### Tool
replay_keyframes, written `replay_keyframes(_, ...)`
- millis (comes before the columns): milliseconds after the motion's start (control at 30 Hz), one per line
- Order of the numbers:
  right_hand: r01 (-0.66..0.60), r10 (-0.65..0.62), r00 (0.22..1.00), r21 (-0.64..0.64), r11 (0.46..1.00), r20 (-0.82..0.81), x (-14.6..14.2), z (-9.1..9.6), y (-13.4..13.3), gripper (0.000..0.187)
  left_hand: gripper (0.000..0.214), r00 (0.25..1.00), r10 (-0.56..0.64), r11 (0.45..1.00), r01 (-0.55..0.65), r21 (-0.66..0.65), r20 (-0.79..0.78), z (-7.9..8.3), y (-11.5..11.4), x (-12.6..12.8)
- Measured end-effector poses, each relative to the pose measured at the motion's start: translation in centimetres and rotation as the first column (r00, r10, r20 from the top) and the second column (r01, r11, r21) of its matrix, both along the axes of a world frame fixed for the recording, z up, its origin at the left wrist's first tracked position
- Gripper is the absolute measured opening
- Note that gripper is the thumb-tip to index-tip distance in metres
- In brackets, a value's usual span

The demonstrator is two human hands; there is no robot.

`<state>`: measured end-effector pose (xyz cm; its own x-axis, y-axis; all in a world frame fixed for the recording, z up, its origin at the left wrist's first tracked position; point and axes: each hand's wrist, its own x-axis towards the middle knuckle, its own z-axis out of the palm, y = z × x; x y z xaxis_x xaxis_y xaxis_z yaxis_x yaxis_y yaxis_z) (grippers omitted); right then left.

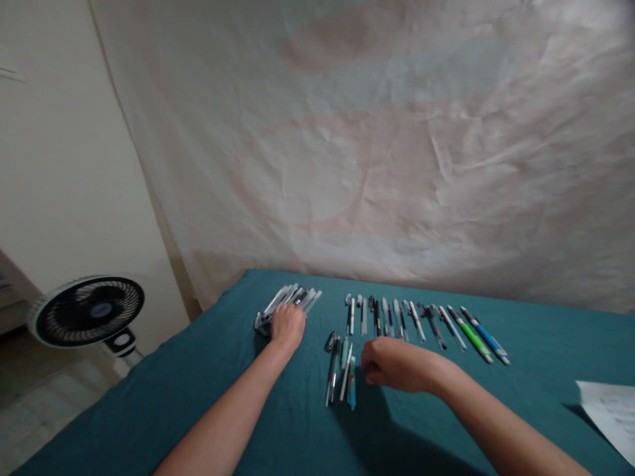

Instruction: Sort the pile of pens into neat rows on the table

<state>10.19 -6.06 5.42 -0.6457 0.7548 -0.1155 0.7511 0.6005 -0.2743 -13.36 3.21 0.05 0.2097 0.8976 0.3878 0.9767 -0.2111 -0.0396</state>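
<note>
My left hand (288, 327) rests on a bunch of pens (282, 299) at the left, its fingers curled over their near ends. My right hand (389, 363) hovers above the cloth with curled fingers; no pen sticks out of it. Just left of it lie a black capped pen (333, 373), a thin white pen (346, 373) and a teal pen (352, 385) with its teal cap (344, 352). Behind my right hand runs a row of several pens, with a green pen (470, 334) and a blue pen (486, 336) at its right end.
A dark green cloth (536, 403) covers the table. White paper (609, 410) lies near the right edge. A black-and-white fan (92, 311) stands beyond the table's left side. A pale creased sheet (397, 152) hangs behind the table.
</note>
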Motion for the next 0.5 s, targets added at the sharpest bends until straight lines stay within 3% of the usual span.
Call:
replay_keyframes(133, 0.058, -0.059, 0.993, -0.020, 0.998, -0.100, 1.0, -0.3, 1.1, 0.014, 0.027, 0.995, 0.012, 1.000, -0.010, -0.017, 0.102, 0.4, 0.4, 0.0)
replay_keyframes(200, 0.134, -0.137, 0.967, -0.026, 0.991, -0.214, 1.5, -0.5, 2.1, 0.014, 0.029, 0.966, -0.037, 0.997, 0.053, -0.054, 0.255, 1.0, 0.5, 0.3)
replay_keyframes(267, 0.241, -0.246, 0.889, -0.063, 0.968, -0.385, 2.0, -0.9, 3.2, 0.018, 0.031, 0.902, -0.099, 0.984, 0.151, -0.093, 0.420, 1.8, 0.3, 1.1)
replay_keyframes(367, 0.345, -0.429, 0.611, -0.263, 0.901, -0.665, 2.5, -1.2, 4.5, 0.032, 0.035, 0.790, -0.189, 0.933, 0.330, -0.146, 0.583, 3.0, -1.0, 3.0)
replay_keyframes(500, 0.180, -0.524, 0.123, -0.501, 0.847, -0.843, 2.9, -1.5, 4.8, 0.036, 0.036, 0.654, -0.248, 0.828, 0.526, -0.194, 0.715, 3.8, -4.0, 5.6)
